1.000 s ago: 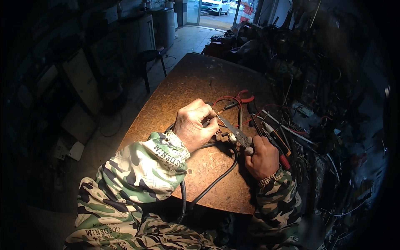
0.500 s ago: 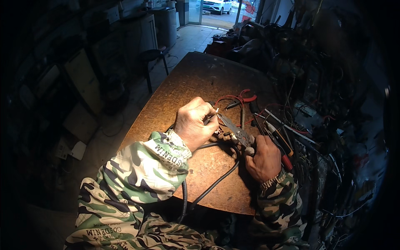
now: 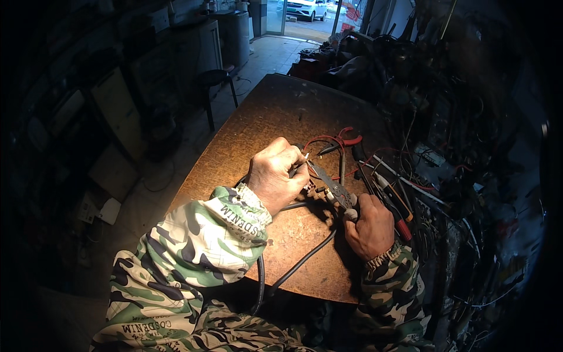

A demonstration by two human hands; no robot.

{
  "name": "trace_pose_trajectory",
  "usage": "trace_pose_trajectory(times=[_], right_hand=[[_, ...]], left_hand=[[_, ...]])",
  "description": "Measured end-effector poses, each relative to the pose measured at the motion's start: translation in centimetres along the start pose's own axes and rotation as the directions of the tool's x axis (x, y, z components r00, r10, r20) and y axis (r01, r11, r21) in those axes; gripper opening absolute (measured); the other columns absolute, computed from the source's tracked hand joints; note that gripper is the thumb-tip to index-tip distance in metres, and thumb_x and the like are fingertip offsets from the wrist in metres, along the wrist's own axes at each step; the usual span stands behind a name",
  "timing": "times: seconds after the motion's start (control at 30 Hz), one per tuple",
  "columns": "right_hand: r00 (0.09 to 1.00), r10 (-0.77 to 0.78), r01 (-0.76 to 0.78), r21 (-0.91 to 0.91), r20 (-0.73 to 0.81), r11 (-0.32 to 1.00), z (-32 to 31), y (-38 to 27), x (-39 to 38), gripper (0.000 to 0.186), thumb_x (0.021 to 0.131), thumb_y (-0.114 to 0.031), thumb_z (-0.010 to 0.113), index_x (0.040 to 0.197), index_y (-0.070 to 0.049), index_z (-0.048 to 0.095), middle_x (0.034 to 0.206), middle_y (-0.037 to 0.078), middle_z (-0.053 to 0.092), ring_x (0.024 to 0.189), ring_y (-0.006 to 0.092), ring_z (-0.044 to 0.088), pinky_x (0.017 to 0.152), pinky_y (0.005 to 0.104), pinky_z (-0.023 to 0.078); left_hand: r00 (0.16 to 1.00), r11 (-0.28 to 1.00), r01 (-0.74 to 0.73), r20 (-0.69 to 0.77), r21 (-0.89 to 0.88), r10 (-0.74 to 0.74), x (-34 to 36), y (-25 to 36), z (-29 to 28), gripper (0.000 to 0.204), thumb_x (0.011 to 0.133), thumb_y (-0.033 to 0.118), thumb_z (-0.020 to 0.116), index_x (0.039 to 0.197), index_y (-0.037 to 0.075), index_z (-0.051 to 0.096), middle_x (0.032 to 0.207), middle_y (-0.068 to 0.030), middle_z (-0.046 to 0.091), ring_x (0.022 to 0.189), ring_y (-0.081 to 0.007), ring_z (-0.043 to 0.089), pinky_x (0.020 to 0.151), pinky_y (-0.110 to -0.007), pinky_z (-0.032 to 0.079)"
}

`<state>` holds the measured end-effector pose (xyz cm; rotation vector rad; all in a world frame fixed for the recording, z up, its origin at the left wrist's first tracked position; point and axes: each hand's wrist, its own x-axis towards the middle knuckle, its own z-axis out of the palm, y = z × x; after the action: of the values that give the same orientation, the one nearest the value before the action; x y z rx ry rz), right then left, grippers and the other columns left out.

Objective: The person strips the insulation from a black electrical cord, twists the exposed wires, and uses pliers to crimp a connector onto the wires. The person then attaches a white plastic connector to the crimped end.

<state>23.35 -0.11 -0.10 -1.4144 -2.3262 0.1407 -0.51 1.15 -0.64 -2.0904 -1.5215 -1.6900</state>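
My left hand [image 3: 277, 175] is closed in a pinch above the wooden table. A thin wire with a pale tip [image 3: 307, 156] sticks out from between its thumb and forefinger. My right hand [image 3: 370, 226] is wrapped round the handles of grey flat-jawed wire strippers [image 3: 338, 191]. Their nose points up and left, close to the pinched wire; whether the jaws touch it I cannot tell. Under the strippers sit small brown and brass-coloured parts [image 3: 320, 192], partly hidden by the tool and my fingers. A thick black cable [image 3: 305, 256] loops below both hands and over the near table edge.
Beyond my hands lie red-handled pliers [image 3: 350, 138] and a thin red wire [image 3: 319, 138]. Screwdrivers, one with a red handle [image 3: 403, 229], lie beside my right hand. Tangled wires and clutter crowd the right side. A dark stool [image 3: 212, 78] stands left of the table [image 3: 281, 105].
The wire strippers have tilted slightly, and my right hand has shifted a little left. My left hand keeps its pinch on the wire in nearly the same place.
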Motion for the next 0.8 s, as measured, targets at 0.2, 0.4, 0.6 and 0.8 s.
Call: trace_pose_trajectory(times=[0.2, 0.4, 0.6, 0.8], right_hand=[[0.999, -0.007, 0.006, -0.031, -0.048, 1.0, 0.55, 0.01, -0.02, 0.03, 0.074, -0.011, 0.079, 0.09, 0.001, 0.057, 0.088, 0.021, 0.061, 0.082, 0.0418, 0.064, 0.07, 0.0498, 0.052], [0.997, -0.012, 0.008, -0.053, -0.077, 0.999, 0.8, 0.16, -0.07, 0.028, 0.075, -0.01, 0.079, 0.09, 0.001, 0.057, 0.089, 0.021, 0.061, 0.083, 0.0407, 0.064, 0.07, 0.0493, 0.052], [0.992, -0.034, 0.034, -0.007, -0.125, 0.999, 0.93, -0.04, 0.04, 0.026, 0.076, -0.007, 0.075, 0.093, 0.002, 0.057, 0.089, 0.02, 0.058, 0.08, 0.0414, 0.062, 0.069, 0.0495, 0.051], [0.998, -0.012, 0.011, -0.006, -0.064, 1.0, 0.42, -0.07, -0.14, 0.026, 0.077, -0.008, 0.073, 0.095, 0.002, 0.056, 0.089, 0.021, 0.058, 0.08, 0.0426, 0.062, 0.068, 0.0498, 0.05]], left_hand=[[1.0, 0.998, 0.025, 0.013, -0.057, -0.025, 0.12, 0.05, -0.23, 0.008, 0.075, -0.002, 0.077, 0.081, -0.001, 0.072, 0.078, -0.007, 0.065, 0.062, -0.0141, 0.066, 0.053, -0.027, 0.05], [0.991, 0.979, 0.128, 0.065, -0.158, -0.119, 0.29, 0.1, -0.45, 0.007, 0.077, 0.0, 0.078, 0.08, -0.001, 0.072, 0.077, -0.0052, 0.066, 0.062, -0.0108, 0.066, 0.053, -0.025, 0.051], [0.987, 0.98, 0.157, 0.055, -0.122, -0.151, 0.27, 0.23, -0.41, 0.008, 0.077, 0.0, 0.078, 0.079, 0.0, 0.07, 0.078, -0.0056, 0.066, 0.062, -0.0107, 0.067, 0.054, -0.024, 0.052], [0.99, 0.988, 0.135, 0.054, -0.074, -0.131, 0.27, 0.42, -0.27, 0.01, 0.077, -0.001, 0.079, 0.078, 0.001, 0.069, 0.078, -0.0058, 0.066, 0.062, -0.0117, 0.067, 0.054, -0.025, 0.053]])
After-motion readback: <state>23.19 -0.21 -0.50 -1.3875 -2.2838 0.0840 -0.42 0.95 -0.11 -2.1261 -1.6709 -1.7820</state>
